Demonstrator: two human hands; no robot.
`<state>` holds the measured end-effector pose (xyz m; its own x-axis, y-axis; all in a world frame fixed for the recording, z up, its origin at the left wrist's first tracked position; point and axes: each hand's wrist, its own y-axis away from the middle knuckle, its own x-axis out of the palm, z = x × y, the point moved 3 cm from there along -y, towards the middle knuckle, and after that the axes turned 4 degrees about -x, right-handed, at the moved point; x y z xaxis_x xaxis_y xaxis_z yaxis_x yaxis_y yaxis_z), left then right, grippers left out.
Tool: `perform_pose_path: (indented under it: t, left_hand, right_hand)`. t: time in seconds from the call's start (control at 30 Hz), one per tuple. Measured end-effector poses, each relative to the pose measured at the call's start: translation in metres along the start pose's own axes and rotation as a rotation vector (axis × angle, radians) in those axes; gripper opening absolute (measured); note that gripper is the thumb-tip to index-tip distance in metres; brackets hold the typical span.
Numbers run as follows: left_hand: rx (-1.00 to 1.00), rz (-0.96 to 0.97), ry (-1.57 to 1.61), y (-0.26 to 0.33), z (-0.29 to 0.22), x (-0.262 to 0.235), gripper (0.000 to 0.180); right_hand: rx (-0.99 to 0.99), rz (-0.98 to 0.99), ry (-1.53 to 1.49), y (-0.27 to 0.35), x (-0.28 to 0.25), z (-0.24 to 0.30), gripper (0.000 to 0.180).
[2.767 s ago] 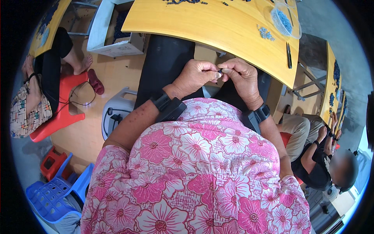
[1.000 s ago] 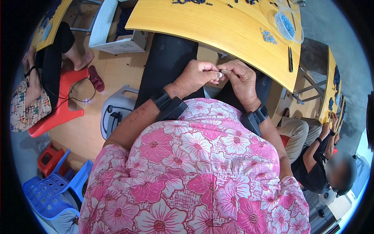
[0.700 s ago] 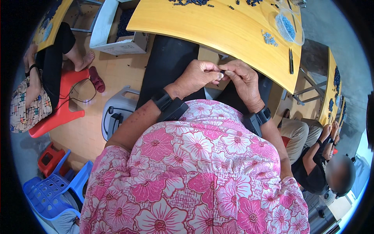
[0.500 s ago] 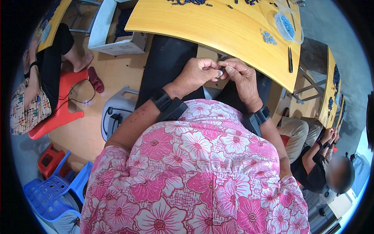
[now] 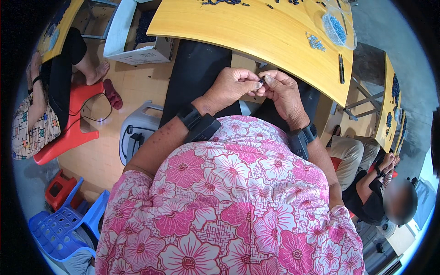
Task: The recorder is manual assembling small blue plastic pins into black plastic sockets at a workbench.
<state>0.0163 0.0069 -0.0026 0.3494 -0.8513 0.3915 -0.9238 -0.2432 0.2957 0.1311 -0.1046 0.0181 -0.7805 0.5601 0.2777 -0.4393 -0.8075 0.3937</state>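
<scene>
Step in hand: looks like close fingertip work on one small dark piece
Piece location: at the tips of both hands, over the lap, just off the near edge of the table
Left hand: thumb and forefinger closed in a tight pinch, seemingly on the piece; other fingers curled under
Right hand: thumb and forefinger bent close at the piece, little gap; can't tell if they grip it
Next move calls for: probably a steady left pinch and fine right-thumb control; a piece this small could slip
Piece material: dark, short, maybe hard plastic; detail too small to tell
Table: smooth yellow wood-look top, edge bowed by lens
Tub: clear, round, thin-walled, holding blue bits
Loose bits: pale blue, tiny, scattered beside tub
Pen: slim, black, lying near right table edge
Dark pieces: short, stubby, in a loose heap at far edge
Box: white cardboard, open, dark contents
Shirt: soft cloth, pink-and-white flower print
</scene>
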Motion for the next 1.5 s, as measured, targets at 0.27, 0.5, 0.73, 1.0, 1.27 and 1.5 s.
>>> perform_pose_path:
  t: [0.27,0.5,0.73,1.0,1.27,1.5]
  left_hand:
    - [0.033,-0.031,-0.018,-0.003,0.004,-0.001,0.015]
    - [-0.01,-0.002,0.056,-0.001,0.005,0.001,0.013]
    - [-0.042,0.008,0.092,0.002,0.008,0.002,0.012]
    - [0.079,-0.026,0.006,-0.006,0.004,0.0,0.015]
    - [0.13,-0.081,-0.012,-0.005,0.001,0.002,0.014]
    - [0.21,-0.033,-0.083,-0.007,0.001,0.001,0.008]
  right_hand:
    - [0.036,0.032,-0.086,-0.002,-0.002,-0.005,0.012]
    - [-0.037,0.003,-0.027,0.002,-0.002,-0.008,0.009]
    - [-0.17,0.021,0.056,0.005,0.004,-0.009,0.007]
    - [-0.139,-0.022,-0.05,0.004,0.003,-0.006,0.015]
    - [0.127,0.022,0.069,0.004,-0.001,-0.002,0.038]
    - [0.12,0.031,0.06,0.004,0.003,0.003,0.034]
